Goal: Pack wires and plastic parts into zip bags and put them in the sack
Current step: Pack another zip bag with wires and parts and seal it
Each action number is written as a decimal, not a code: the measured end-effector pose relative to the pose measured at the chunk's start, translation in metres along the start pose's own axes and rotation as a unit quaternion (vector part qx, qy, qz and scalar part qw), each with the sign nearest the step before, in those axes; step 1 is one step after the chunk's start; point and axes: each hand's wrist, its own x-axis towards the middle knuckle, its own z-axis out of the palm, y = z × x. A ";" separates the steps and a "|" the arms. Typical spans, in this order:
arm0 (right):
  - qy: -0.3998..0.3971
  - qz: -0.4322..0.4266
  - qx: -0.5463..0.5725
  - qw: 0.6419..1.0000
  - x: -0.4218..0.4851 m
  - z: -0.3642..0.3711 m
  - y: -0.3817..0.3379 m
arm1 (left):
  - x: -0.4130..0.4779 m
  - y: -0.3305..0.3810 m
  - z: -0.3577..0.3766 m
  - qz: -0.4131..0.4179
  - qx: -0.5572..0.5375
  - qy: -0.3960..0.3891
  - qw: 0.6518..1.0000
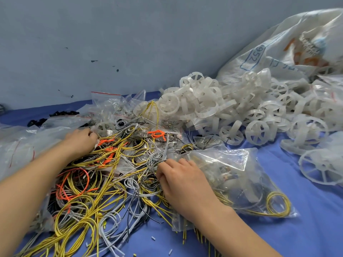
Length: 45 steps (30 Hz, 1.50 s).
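Observation:
A tangled heap of yellow, grey, black and orange wires [104, 182] covers the blue table in front of me. My left hand [80, 140] reaches into the far side of the heap with curled fingers, beside a white plastic wheel [104, 127]; what it grips is hidden. My right hand [181, 179] lies on a filled clear zip bag [239, 182] and pinches grey and black wires at the bag's left edge. A big pile of white plastic wheel parts [232, 112] lies to the right. The white woven sack [289, 52] lies at the back right.
Empty and filled clear zip bags [111, 104] with red strips lie behind the wires and at the left [22, 145]. Small black parts [61, 115] sit at the back left. A grey wall stands behind the table. Bare blue cloth [306, 229] shows at the front right.

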 end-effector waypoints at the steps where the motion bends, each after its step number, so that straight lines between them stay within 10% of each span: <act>1: 0.016 -0.004 -0.004 1.000 -0.002 -0.001 -0.003 | -0.001 -0.002 0.001 0.001 0.009 0.000 1.000; 25: 0.025 -0.067 -0.043 0.997 -0.023 -0.012 -0.012 | -0.044 0.001 -0.009 0.017 -0.002 -0.044 0.999; 33: 0.039 -0.024 -0.132 0.990 -0.037 -0.011 -0.019 | -0.173 0.043 -0.019 0.218 -0.079 0.157 0.960; 45: 0.130 0.091 0.177 0.971 -0.035 -0.051 -0.018 | -0.240 0.031 -0.002 0.209 -0.143 0.171 0.952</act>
